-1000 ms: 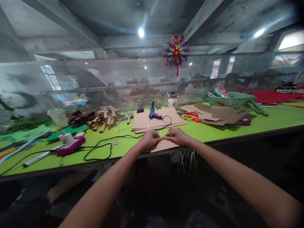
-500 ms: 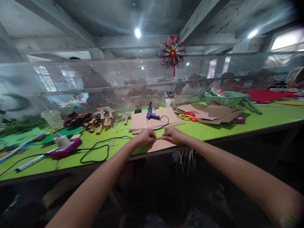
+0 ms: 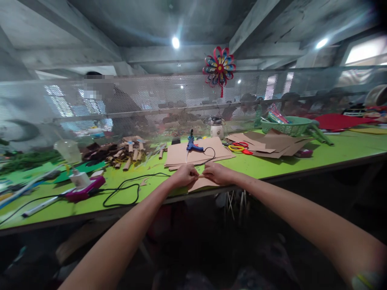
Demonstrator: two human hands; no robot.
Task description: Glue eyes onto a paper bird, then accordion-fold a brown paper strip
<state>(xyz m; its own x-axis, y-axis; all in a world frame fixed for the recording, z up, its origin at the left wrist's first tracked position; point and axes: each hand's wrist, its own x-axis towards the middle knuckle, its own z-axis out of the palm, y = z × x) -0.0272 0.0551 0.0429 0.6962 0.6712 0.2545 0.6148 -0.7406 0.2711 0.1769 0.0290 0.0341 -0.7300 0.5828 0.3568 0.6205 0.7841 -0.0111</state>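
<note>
Near the front edge of the green table, a sheet of brown paper (image 3: 203,183) is held along its far edge, which looks folded or rolled. My left hand (image 3: 186,175) pinches that edge on the left. Close beside it, my right hand (image 3: 218,173) grips the same edge with closed fingers. Just beyond both hands lies a stack of brown sheets (image 3: 175,155), and on it rests a blue glue gun (image 3: 195,147) with a black cord. Red- and yellow-handled scissors (image 3: 237,148) lie right of the stack.
Left stand a purple power strip (image 3: 86,189) with a looping cord, a plastic cup (image 3: 68,151) and a heap of brown paper rolls (image 3: 127,153). At right are loose brown sheets (image 3: 278,143) and a green basket (image 3: 287,125). A mesh screen (image 3: 163,96) runs behind; people are beyond it.
My right hand has shifted slightly left, closer to my left hand. The paper's near part now looks shorter and bent upward. The left hand stays nearly in place.
</note>
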